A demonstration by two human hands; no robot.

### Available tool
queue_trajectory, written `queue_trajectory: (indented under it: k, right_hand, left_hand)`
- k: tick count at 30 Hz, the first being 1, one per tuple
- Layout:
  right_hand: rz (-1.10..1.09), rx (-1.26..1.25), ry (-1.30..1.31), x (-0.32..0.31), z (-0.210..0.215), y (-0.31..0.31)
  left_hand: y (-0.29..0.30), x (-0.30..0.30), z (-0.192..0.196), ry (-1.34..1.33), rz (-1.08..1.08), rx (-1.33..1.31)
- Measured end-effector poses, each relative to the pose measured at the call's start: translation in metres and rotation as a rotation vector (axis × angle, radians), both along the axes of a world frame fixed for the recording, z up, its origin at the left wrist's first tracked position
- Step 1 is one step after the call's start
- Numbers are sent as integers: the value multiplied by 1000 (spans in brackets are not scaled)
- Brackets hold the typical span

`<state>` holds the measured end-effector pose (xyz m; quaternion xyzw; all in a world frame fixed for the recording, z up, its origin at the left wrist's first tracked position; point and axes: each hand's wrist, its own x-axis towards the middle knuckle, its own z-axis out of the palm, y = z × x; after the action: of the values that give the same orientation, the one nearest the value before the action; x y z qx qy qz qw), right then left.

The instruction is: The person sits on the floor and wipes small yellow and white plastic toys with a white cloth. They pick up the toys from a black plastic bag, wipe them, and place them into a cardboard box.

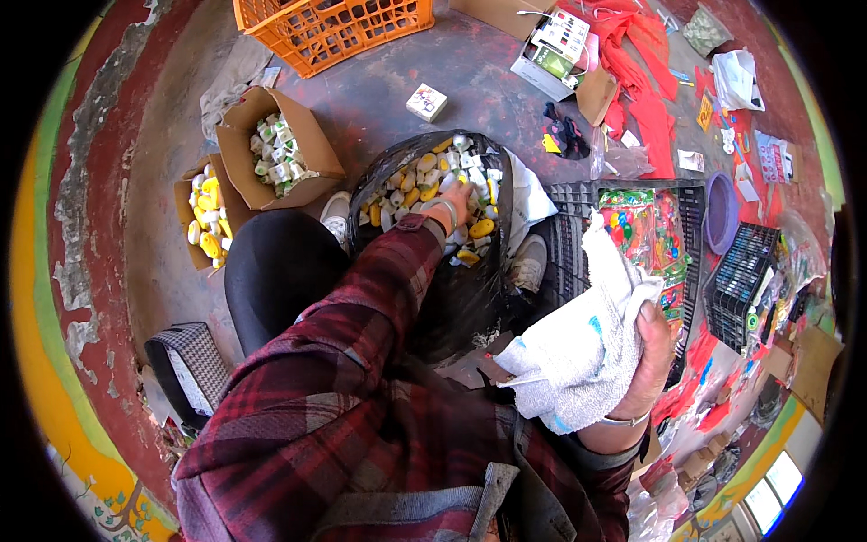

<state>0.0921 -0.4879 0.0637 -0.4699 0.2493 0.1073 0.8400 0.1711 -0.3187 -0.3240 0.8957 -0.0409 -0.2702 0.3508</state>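
My left hand (456,206) reaches into a black plastic bag (370,176) between my shoes. Its fingers are curled down among small white and yellow plastic pieces (428,176); what they grip, if anything, is hidden. The pieces look like little capped containers, some white with green, some yellow and oval. At the right, my right hand (648,361) is closed on a white terry cloth (578,352) with light blue marks. The cloth hangs bunched toward my lap, with the thumb on its outer edge. A white sheet (531,194) sticks out at the bag's right rim.
Left of the bag stand a cardboard box (321,154) of white-green pieces and another box (194,248) of yellow-white ones. An orange crate (334,36) lies ahead. A black crate (560,203) with colourful packets is at the right, beside a purple basin (720,212) and a smaller crate (741,285).
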Motion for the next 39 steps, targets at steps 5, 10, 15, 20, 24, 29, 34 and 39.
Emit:
queue_trajectory:
  k: [5, 10, 15, 20, 24, 29, 34, 39]
  right_hand:
    - [-43, -23, 21, -4, -5, -4]
    - [24, -47, -18, -2, -1, -4]
    - [-12, 61, -18, 0, -1, -2]
    - [-1, 52, -43, -5, 0, -5]
    - [-22, 36, -27, -4, 1, -2]
    - [-13, -14, -6, -3, -2, -6]
    - [-31, 0, -1, -2, -4, -7]
    - [-22, 24, -8, -3, -4, -6]
  left_hand:
    - [-10, -3, -9, 137, -165, 347]
    - [3, -18, -10, -63, -36, 187]
    - [33, -15, -20, 98, 274, -20]
    - [49, -16, 7, 239, 493, -116]
    - [40, -18, 13, 107, 207, 60]
    - [15, -16, 0, 64, -60, 299]
    - [9, -12, -1, 149, 134, 256]
    - [20, -11, -8, 109, 264, 126]
